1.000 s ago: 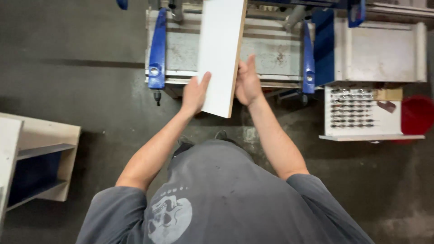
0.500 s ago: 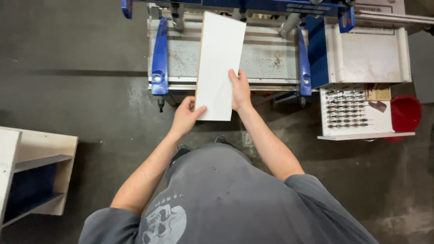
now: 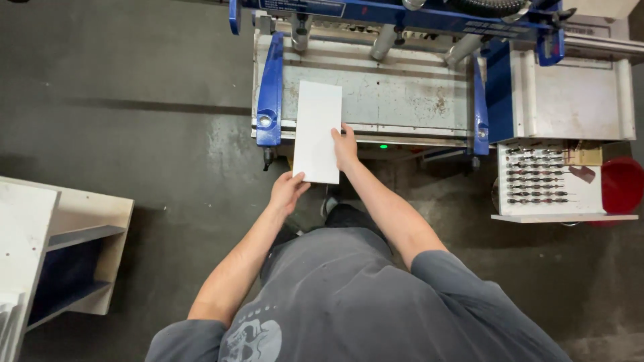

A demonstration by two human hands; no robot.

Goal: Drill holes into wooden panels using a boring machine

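A long white rectangular panel (image 3: 317, 131) lies with its far half on the grey worn machine table (image 3: 402, 97) and its near end hanging over the front edge. My left hand (image 3: 288, 191) holds the panel's near left corner from below. My right hand (image 3: 346, 146) grips its right edge, fingers on top. The panel sits just right of the left blue clamp arm (image 3: 270, 94).
The machine has a blue frame across the back (image 3: 402, 12) and a second blue arm (image 3: 480, 100) on the right. A white rack of drill bits (image 3: 547, 177) and a red bucket (image 3: 620, 184) stand at the right. A white cabinet carcass (image 3: 60, 248) stands at the left on the dark floor.
The panel has come down from a raised, tilted position and moved left onto the machine table. Both hands followed it down and stayed on its near end.
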